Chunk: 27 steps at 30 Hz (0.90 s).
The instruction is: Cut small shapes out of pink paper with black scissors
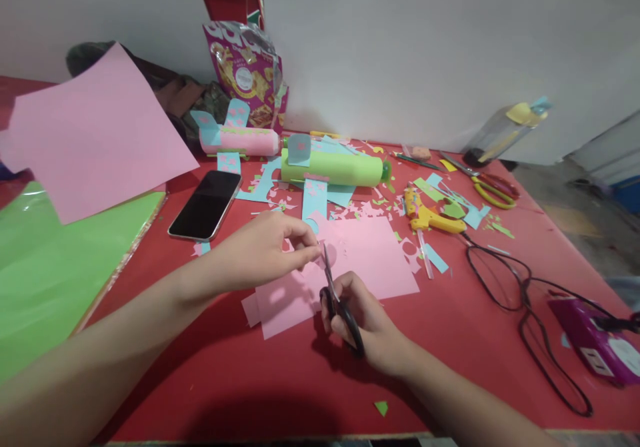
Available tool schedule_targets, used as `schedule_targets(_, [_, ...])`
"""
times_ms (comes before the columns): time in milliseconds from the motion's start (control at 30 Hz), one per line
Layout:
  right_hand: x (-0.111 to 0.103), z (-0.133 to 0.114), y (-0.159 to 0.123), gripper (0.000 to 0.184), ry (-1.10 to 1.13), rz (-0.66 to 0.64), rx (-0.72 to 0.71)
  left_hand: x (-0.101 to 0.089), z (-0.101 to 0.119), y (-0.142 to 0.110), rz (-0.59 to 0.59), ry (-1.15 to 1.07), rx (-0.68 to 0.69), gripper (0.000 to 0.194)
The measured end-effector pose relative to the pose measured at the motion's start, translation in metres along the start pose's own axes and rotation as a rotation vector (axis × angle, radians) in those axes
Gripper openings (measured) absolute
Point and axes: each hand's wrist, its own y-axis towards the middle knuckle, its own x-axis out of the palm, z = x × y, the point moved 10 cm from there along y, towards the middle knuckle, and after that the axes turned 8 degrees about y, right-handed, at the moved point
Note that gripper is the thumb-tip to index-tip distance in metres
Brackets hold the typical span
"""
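My right hand grips black-handled scissors, their blades pointing up and away from me. Close to the blade tips, my left hand pinches a small piece of pink paper, partly hidden by the fingers. Both hands are over pink paper sheets lying on the red table. Just beyond stands a light green paper-covered tube on its side, with light blue fins. A similar pink tube with blue fins lies behind it to the left.
A phone lies left of the tubes. At the left are a large pink sheet and a green pack. Rightward are a yellow glue gun with its cord, other scissors and a purple power strip. Paper scraps litter the middle.
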Motion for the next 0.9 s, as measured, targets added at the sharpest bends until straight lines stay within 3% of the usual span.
schedule_targets(500, [-0.002,-0.005,0.002,0.035,0.007,0.034,-0.039,0.005,0.000,0.001,-0.021,-0.057,-0.007,0.020])
schedule_targets(900, [-0.003,-0.008,0.003,0.032,0.208,0.035,-0.045,0.023,0.006,0.005,-0.027,-0.197,0.034,0.017])
